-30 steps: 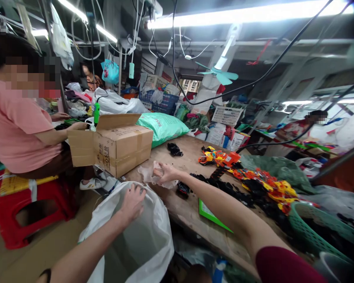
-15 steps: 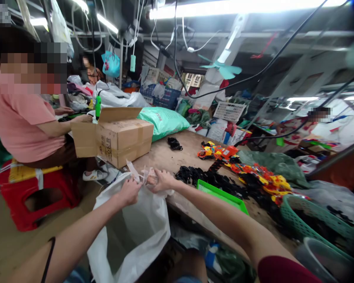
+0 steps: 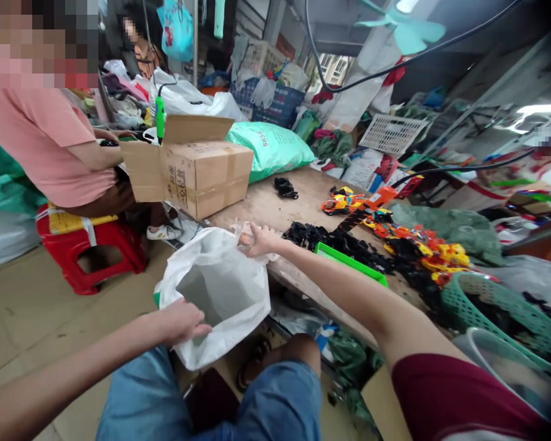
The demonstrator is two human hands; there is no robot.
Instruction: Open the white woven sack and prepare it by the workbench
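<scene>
Nearest, the left hand [image 3: 181,321] has its grip pinched shut on the lower rim of one white plastic bag [image 3: 215,294], arm reaching in low from the left. The bag hangs off the surface [image 3: 266,211] edge, mouth gaping up toward the wearer, long axis running down toward the floor. The right hand [image 3: 259,240], arm stretched forward, clutches the bag's far rim at the surface edge. Beyond lie one green tray [image 3: 349,262], a black parts heap [image 3: 330,240], and one cardboard box [image 3: 206,174].
</scene>
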